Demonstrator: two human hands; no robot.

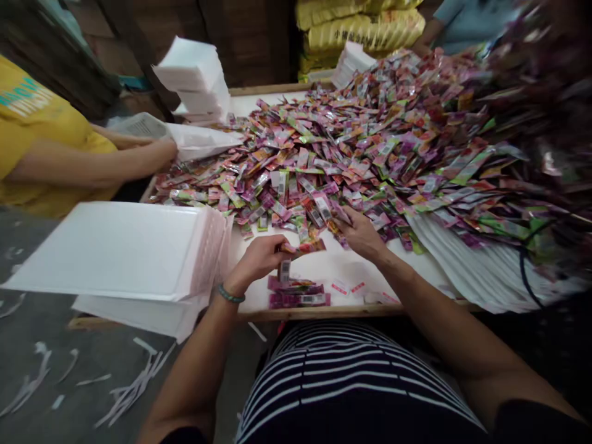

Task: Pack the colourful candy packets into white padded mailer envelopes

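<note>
A big heap of small, glossy stick-shaped packets [300, 154] in pink, purple, orange and green covers most of the white table top [324, 265]. My left hand [261, 256] is closed on a few packets; one with a barcode [283, 271] hangs down from the fingers. At the near edge of the heap, my right hand [363, 234] pinches a purple packet [341, 214]. Below my left hand, purple packets [300, 300] lie in a small row by the table's front edge. Small white slips with pink print [340, 288] lie to their right.
White padded mailers are stacked at the left [115, 246] and under the heap at the right [472, 271]. Another person's arm [139, 161] reaches to a white bag [198, 140]. White foam blocks [194, 74] and yellow sacks [361, 34] stand behind. Paper strips [134, 388] litter the floor.
</note>
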